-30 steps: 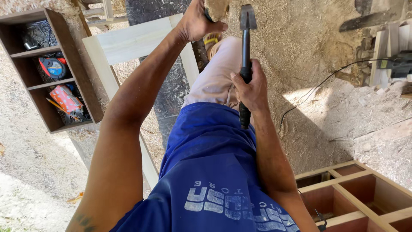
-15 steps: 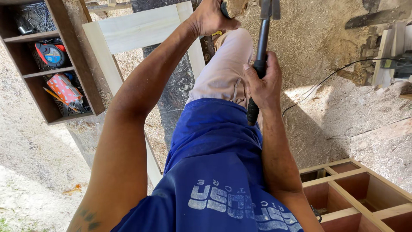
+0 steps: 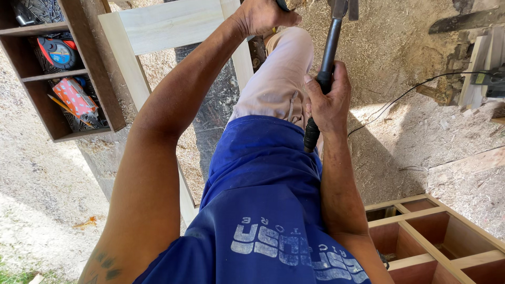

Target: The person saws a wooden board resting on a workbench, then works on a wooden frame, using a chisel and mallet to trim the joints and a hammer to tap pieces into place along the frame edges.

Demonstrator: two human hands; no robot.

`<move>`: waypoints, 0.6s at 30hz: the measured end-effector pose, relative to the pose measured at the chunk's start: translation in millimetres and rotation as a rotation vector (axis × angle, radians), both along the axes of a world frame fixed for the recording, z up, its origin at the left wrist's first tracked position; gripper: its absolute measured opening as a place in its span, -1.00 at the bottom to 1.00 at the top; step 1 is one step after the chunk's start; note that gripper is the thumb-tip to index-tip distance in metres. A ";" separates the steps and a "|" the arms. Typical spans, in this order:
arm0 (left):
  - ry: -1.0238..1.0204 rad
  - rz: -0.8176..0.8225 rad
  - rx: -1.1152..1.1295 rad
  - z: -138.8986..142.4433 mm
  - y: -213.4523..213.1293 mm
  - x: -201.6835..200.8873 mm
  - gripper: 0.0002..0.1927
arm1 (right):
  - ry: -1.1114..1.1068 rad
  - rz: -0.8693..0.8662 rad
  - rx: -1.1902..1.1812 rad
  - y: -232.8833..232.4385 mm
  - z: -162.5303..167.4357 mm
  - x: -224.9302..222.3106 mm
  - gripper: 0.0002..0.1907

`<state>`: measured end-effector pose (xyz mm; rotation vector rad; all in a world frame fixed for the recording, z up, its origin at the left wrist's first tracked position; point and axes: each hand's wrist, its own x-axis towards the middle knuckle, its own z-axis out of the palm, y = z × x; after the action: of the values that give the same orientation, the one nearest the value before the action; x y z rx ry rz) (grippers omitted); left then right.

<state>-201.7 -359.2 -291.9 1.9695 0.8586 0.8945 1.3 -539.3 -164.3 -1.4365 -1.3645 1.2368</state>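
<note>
The right hand [image 3: 327, 100] held a closed grip around the black handle of a hammer [image 3: 327, 58], head raised at the frame's top edge. The left hand [image 3: 263, 16] closed on the upper corner of a pale wooden frame [image 3: 168, 23]. A dark shelf box [image 3: 100, 79] stood left; sawdust covered the floor [image 3: 410, 131].

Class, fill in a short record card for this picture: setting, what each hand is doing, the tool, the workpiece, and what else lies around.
setting: outdoor work spot, ground covered in sawdust
right hand: gripped around the dark handle of a hammer, head raised at the top edge
left hand: stretched out to the top of a pale wooden frame; what it holds is cut off
shelf box: dark wood, left, holding a tape measure and a pencil
crate: reddish wooden compartments, lower right
cable: thin, running across the ground
</note>
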 end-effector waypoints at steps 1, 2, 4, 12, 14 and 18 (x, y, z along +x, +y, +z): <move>0.015 -0.032 0.111 -2.5 0.9 0.3 -0.67 | 0.004 0.012 0.005 -0.4 -0.5 0.0 -0.75; 0.031 -0.064 0.223 -4.7 2.0 1.0 -0.71 | 0.008 0.024 0.010 -0.8 -0.8 0.0 -0.75; 0.041 -0.082 0.273 -8.1 3.0 1.4 -0.73 | 0.004 0.012 -0.014 -1.7 -1.3 -0.6 -0.76; 0.031 -0.098 0.662 -10.2 6.9 4.7 -0.79 | 0.006 0.013 -0.004 -2.4 -1.9 -1.1 -0.76; 0.020 -0.150 0.243 -8.1 8.3 6.4 -0.77 | 0.012 0.016 -0.007 -3.1 -2.1 0.1 -0.76; 0.031 -0.139 -0.138 -5.9 7.8 8.7 -0.76 | -0.028 0.022 0.012 -2.5 -2.7 4.6 -0.75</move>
<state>-193.0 -351.4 -297.8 1.9018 0.7695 0.7071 5.9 -541.8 -167.0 -1.4390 -1.4076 1.2250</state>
